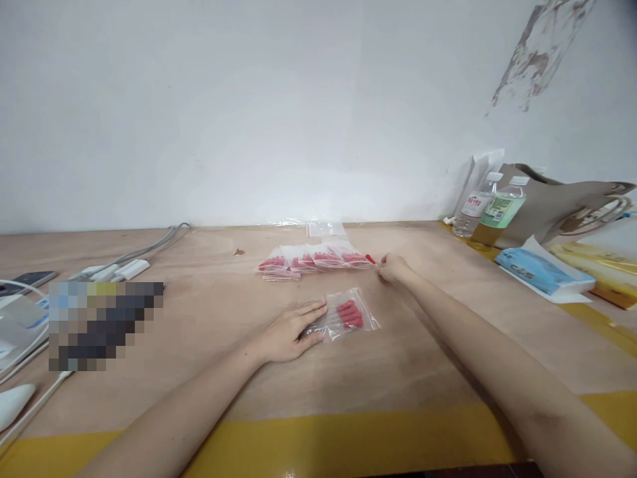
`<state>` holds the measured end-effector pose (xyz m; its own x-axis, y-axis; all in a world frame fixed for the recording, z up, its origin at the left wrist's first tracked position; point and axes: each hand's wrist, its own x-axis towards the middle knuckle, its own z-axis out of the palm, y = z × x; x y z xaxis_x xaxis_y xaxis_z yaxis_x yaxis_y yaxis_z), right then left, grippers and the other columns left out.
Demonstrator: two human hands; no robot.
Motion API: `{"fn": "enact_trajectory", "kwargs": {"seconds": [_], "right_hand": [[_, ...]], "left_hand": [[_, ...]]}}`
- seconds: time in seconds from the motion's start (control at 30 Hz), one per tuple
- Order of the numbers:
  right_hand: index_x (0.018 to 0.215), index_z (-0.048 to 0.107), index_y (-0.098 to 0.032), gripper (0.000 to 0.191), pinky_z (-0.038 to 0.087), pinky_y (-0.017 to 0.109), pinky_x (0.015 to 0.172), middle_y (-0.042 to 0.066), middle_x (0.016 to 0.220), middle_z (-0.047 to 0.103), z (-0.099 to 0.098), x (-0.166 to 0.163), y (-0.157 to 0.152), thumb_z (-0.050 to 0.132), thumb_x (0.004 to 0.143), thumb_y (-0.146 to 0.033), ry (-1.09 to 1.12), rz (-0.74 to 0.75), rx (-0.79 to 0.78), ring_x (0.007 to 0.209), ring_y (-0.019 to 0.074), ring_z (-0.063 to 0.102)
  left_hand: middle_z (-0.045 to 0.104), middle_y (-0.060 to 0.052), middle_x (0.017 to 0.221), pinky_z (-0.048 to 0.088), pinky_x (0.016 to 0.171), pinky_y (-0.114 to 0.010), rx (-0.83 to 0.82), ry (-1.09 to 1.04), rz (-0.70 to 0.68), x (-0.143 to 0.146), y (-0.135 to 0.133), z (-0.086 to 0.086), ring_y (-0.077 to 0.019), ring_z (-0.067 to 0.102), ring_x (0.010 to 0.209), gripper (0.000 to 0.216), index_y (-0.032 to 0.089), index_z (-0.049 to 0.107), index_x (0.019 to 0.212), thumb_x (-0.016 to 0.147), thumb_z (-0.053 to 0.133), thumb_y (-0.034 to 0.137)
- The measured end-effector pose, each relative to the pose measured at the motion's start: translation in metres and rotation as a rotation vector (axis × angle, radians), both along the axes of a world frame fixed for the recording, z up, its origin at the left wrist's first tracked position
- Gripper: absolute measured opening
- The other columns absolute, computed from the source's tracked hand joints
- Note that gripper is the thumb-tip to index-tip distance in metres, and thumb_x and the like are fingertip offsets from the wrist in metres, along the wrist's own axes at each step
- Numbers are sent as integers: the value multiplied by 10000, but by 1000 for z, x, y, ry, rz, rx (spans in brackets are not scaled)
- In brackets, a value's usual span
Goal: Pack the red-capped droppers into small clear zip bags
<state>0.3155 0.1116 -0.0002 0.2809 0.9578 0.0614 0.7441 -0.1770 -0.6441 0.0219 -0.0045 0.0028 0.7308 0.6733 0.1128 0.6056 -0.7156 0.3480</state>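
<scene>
The right hand (393,267) is closed in a pinch, apparently on a small, slim red-tipped piece (370,259); the tip sticks out from the fingers toward the left and slightly away from the person, just beside the right end of the row of packets. The left hand (294,330) lies with its fingers spread and thumb apart, its grip relaxed on the left part of a clear, flat plastic zip bag (369,318).

That bag lies left of the right hand and closer to the person, with a stretch of bare table (428,372) between them; its long axis runs roughly left to right. The left hand is the nearer one, touching it. Inside are several slim red pieces (351,314), side by side, also pointing left to right; their left ends are hard to make out.

Beyond the bag, overlapping clear plastic packets of red pieces (326,257) form a row across the table; their count is unclear. Behind them lies a whitish translucent plastic bag (326,230). Farther right, a clear bottle with a green label (500,211) holds some amber liquid, next to a taupe handbag (542,202).
</scene>
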Motion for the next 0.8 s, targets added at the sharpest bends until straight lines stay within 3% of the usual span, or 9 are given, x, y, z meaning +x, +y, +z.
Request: {"fn": "enact_trajectory", "kwargs": {"seconds": [0.07, 0.17, 0.27, 0.4, 0.57, 0.8], "right_hand": [[763, 615, -126, 176, 398, 275, 523, 48, 517, 552, 4, 4, -3, 646, 591, -139, 24, 5, 12, 565, 200, 573], [1038, 536, -109, 357, 395, 243, 468, -9, 508, 519, 6, 10, -19, 535, 685, -159, 108, 23, 81, 476, 143, 528], [1301, 221, -133, 637, 367, 198, 368, -82, 507, 476, -1, 5, -43, 453, 709, -172, 435, 78, 203, 391, 108, 475], [1335, -29, -142, 857, 406, 189, 330, -113, 526, 472, -15, -18, -66, 484, 648, -159, 766, 85, 241, 369, 108, 498], [1257, 80, -237, 793, 495, 219, 400, -130, 559, 480, -23, -40, -67, 534, 612, -154, 949, 67, 276, 412, 115, 566], [930, 286, -251, 362, 535, 249, 531, -90, 600, 553, -21, -54, -76, 552, 693, -185, 1108, 123, 204, 508, 105, 606]], "left_hand": [[317, -59, 1403, 275, 1063, -380, 0, -10, -1, -1, 0, -1, -205, 306, 1285, 515, 203, 340, 1341, 882, 401, 429], [322, -55, 1401, 277, 1063, -380, -5, -24, -5, -1, 0, -1, -207, 308, 1284, 511, 206, 346, 1338, 881, 406, 428], [325, -56, 1400, 277, 1063, -384, -11, -29, -6, -1, 1, -1, -208, 305, 1285, 509, 205, 347, 1337, 882, 407, 425], [318, -58, 1403, 269, 1067, -381, -7, -24, -3, 0, 1, -2, -203, 300, 1288, 508, 203, 342, 1340, 885, 402, 421], [314, -55, 1406, 269, 1065, -386, 1, -17, -7, -1, 2, -2, -203, 299, 1288, 514, 208, 327, 1348, 887, 397, 425], [319, -47, 1406, 270, 1064, -377, 25, -27, -10, -1, 1, -3, -203, 300, 1287, 533, 224, 283, 1366, 888, 387, 434]]}}
